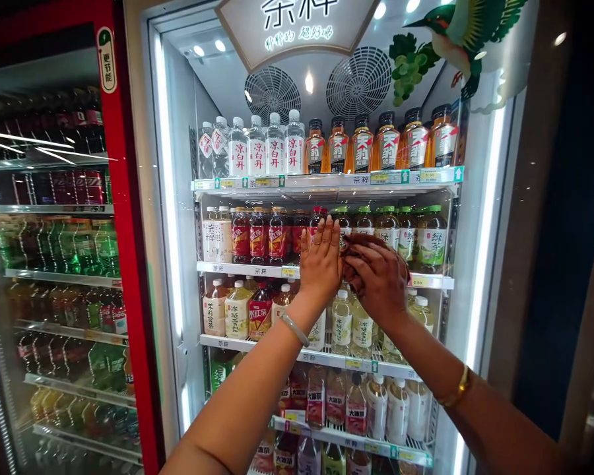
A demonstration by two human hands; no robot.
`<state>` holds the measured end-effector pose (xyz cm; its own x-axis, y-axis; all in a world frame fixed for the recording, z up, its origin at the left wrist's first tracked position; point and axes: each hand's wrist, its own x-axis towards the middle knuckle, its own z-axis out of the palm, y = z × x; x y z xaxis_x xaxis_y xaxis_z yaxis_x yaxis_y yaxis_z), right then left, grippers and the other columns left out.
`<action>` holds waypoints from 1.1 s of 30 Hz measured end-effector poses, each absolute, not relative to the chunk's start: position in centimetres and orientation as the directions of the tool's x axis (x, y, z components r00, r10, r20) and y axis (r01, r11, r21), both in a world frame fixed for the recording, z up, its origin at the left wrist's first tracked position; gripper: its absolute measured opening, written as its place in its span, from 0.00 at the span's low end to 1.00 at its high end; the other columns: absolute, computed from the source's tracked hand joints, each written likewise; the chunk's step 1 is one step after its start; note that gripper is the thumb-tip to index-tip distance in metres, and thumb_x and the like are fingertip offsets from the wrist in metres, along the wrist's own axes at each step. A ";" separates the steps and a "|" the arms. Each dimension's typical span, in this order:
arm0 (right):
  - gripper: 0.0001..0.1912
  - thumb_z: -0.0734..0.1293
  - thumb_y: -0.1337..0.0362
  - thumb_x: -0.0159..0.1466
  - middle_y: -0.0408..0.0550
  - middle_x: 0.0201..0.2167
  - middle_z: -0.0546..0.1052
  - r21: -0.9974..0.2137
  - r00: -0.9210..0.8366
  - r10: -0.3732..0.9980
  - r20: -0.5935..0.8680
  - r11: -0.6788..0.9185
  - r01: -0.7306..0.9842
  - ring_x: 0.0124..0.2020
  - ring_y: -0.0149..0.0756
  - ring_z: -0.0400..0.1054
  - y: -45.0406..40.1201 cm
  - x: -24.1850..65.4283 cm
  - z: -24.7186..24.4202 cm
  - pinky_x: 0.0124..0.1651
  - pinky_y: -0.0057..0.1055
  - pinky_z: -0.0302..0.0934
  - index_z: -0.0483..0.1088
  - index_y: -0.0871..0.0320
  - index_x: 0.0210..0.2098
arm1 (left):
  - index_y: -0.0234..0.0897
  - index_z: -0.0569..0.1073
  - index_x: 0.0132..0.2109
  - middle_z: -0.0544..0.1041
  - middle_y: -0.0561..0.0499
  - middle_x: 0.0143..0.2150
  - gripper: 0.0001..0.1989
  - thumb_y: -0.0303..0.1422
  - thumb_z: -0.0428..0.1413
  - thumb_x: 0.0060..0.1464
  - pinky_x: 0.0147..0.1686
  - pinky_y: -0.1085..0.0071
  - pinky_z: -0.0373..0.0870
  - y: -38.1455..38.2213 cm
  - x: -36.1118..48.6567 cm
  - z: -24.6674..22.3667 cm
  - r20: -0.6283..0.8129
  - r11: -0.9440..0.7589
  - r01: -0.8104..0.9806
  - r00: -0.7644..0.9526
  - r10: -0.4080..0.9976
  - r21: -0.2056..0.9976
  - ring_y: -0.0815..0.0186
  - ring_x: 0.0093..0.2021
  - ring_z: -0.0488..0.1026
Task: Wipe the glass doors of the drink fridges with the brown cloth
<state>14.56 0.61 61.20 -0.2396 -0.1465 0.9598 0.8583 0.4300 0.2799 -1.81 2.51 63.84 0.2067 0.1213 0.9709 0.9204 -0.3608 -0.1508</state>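
My left hand (321,260) lies flat against the glass door of the lit drinks fridge, its fingers stretched upward and holding nothing. A pale bangle (296,330) circles that wrist. Just to the right, my right hand (379,284) presses a dark reddish-brown cloth (400,258) to the same glass, its fingers bent over it. The two hands are side by side at the height of the middle shelves. On my right forearm is a gold bracelet (458,388). Behind the hands, the glass shows tea bottles with green caps (430,241) and red labels (277,236).
Shelves of bottles fill the fridge, with clear water bottles (274,145) and amber bottles (387,142) at the top. A bird decoration (455,39) is at the upper right. Another fridge with a red frame (129,231) stands at the left.
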 end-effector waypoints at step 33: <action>0.13 0.65 0.60 0.70 0.42 0.61 0.74 0.142 -0.144 -0.030 0.989 0.437 0.888 0.65 0.44 0.60 0.4 -2.6 62.2 0.67 0.47 0.52 0.74 0.44 0.53 | 0.36 0.49 0.77 0.51 0.45 0.79 0.31 0.32 0.40 0.71 0.78 0.51 0.28 1.4 -17.8 63.6 0.942 -0.431 0.895 0.234 0.242 -0.111 0.61 0.80 0.40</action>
